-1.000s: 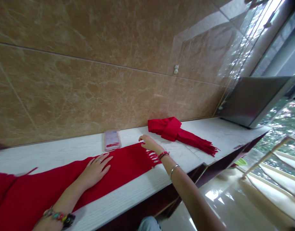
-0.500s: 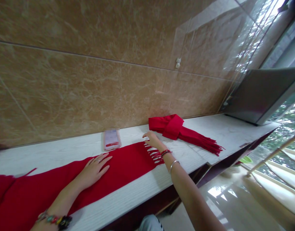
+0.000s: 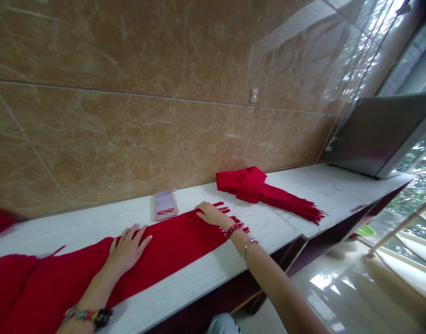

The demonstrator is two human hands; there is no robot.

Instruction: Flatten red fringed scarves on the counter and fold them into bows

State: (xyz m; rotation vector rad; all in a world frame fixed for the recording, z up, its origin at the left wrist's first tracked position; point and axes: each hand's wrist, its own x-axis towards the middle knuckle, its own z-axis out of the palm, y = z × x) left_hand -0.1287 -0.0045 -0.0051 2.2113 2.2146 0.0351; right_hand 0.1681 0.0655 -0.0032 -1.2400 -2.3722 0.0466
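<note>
A long red scarf (image 3: 178, 241) lies flattened along the white counter, its fringed end towards the right. My left hand (image 3: 129, 248) rests palm down on the scarf's middle with fingers spread, a ring on one of them. Near the fringe, my right hand (image 3: 212, 215) lies on the scarf by its upper edge, fingers stretched out to the left. Part of the fringe is hidden under that wrist. A second red scarf (image 3: 249, 184), folded and looped over itself, lies beyond my right hand against the wall.
A phone-sized flat object (image 3: 165, 205), its surface blurred, lies between the scarf and the tiled wall (image 3: 136, 139). More red fabric (image 3: 0, 221) sits at the far left. A large grey box-shaped item (image 3: 376, 134) stands at the counter's (image 3: 286, 229) right end. The counter's front edge drops to the floor.
My right hand has moved left from over the fringe onto the scarf cloth. The fringe strands now lie straighter to the right. My left hand stays flat on the scarf. The view has shifted slightly.
</note>
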